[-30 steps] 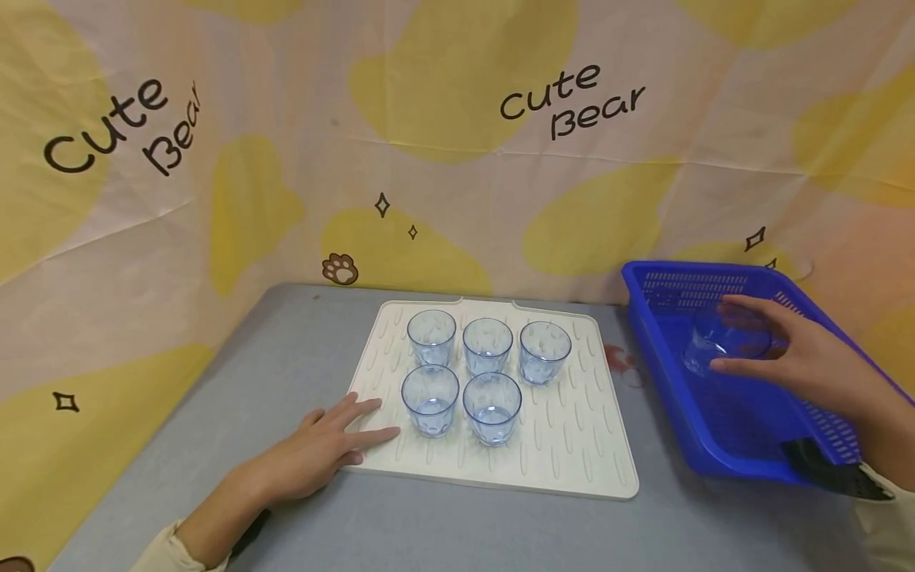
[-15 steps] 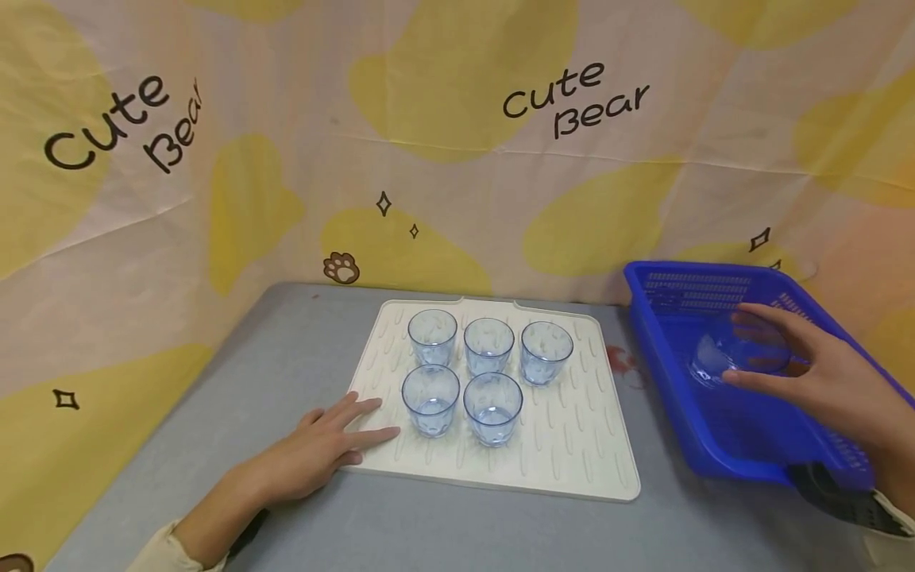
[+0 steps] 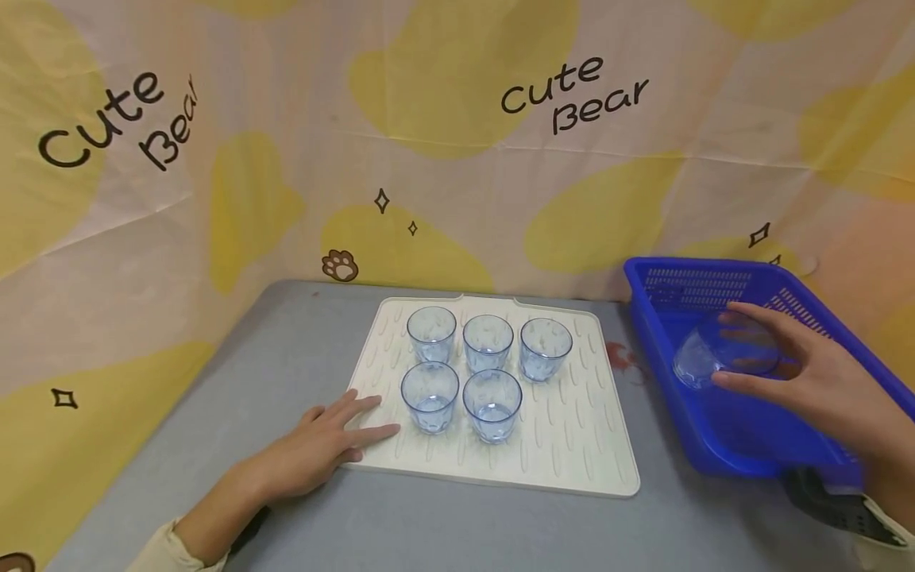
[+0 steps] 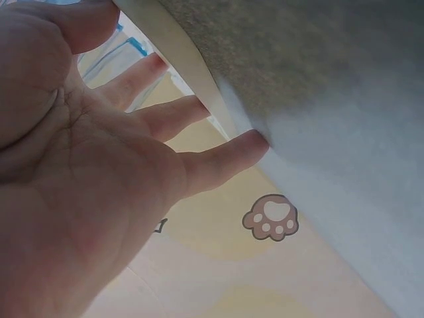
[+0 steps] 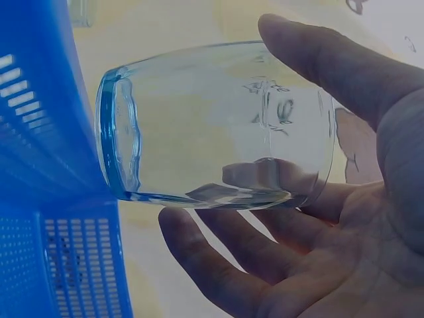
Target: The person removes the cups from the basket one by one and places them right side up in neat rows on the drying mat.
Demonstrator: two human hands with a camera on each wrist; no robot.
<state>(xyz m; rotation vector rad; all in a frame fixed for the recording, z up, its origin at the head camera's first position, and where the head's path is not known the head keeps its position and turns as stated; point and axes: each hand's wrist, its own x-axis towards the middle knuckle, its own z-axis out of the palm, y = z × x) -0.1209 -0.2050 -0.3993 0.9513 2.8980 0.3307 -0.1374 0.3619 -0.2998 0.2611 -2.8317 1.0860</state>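
My right hand (image 3: 808,373) grips a clear bluish glass tumbler (image 5: 218,126) between thumb and fingers. In the head view this tumbler is tilted, its base pointing down and left, and it overlaps the inside of the blue basket (image 3: 661,381). The right wrist view shows the tumbler's thick base close to the basket's wall. My left hand (image 3: 310,449) rests with spread fingers at the left front edge of the white ridged mat (image 3: 565,453). The left wrist view has its fingertips (image 4: 248,142) right at that edge. Several matching tumblers (image 3: 493,405) stand upright on the mat in two rows.
The mat and basket share a grey table (image 3: 443,524), the basket at the right. A patterned cloth (image 3: 443,183) hangs behind and along the left side. A rear tumbler (image 3: 546,349) stands nearest the basket, with bare mat to its right.
The tumbler in my right hand has tilted further, its base swinging left. That hand shifted slightly right, then back left over the basket. The left hand and the tumblers on the mat stay put.
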